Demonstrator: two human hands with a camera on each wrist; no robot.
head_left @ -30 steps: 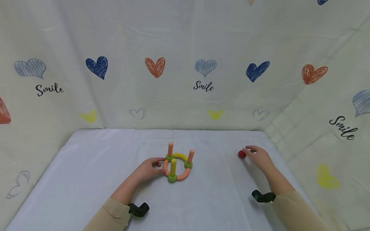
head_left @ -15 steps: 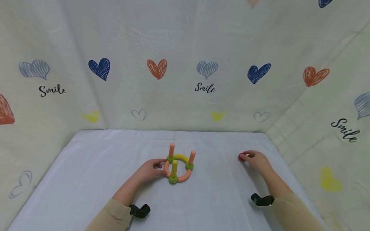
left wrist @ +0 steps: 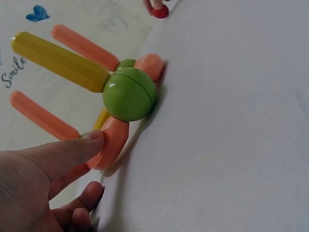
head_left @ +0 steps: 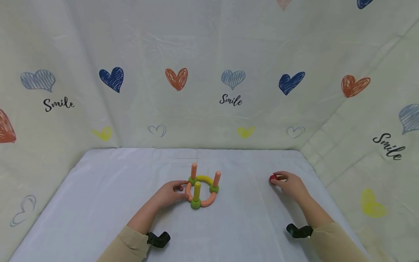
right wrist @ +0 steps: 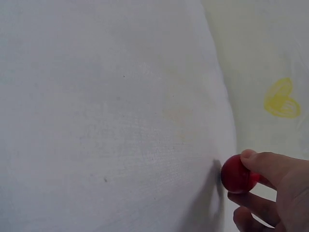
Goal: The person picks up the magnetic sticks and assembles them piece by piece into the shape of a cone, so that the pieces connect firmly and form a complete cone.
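In the middle of the table lies a toy ring [head_left: 208,201] built of curved orange and yellow rods joined by green balls [left wrist: 129,94]. From each ball an upright stick rises, one yellow [left wrist: 60,60] and two orange. My left hand [head_left: 170,192] pinches the ring's left orange rod [left wrist: 112,140] between thumb and fingers. Off to the right, my right hand [head_left: 291,183] holds a red ball [right wrist: 236,175] at the table's surface, thumb on one side and fingertips on the other.
A white cloth covers the table [head_left: 242,225]. Behind it and at the sides hangs a pale curtain [head_left: 203,116] printed with hearts and "Smile". Each wrist wears a small black camera [head_left: 158,239].
My right hand has closed its thumb and fingers on the red ball, after touching it from behind. The left hand and the toy ring stay in place; the head view shifted slightly.
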